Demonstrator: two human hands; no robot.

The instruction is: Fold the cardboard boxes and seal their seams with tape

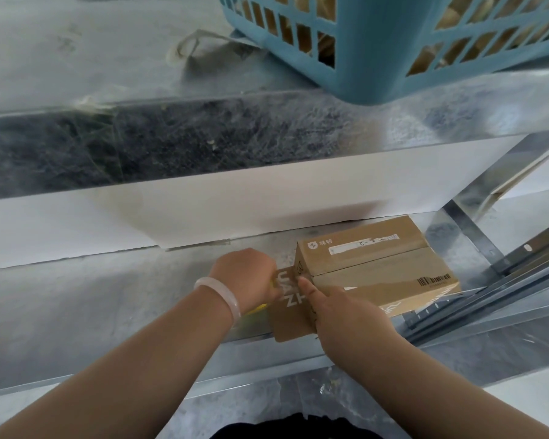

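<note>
A brown cardboard box (377, 264) lies on a lower metal shelf (108, 296), its top flaps closed along a middle seam. One end flap (290, 308) with white letters sticks out toward me. My left hand (248, 277), with a pale bangle on the wrist, grips something at that flap's left edge; a bit of yellow (257, 308) shows under it, and what it is I cannot tell. My right hand (346, 312) rests on the box's near end, its thumb pressing where the flap meets the box.
A blue plastic basket (377, 42) holding brown items stands on the upper shelf. A white board (203, 213) leans behind the box. A grey metal upright with slots (520, 258) runs to the right of the box.
</note>
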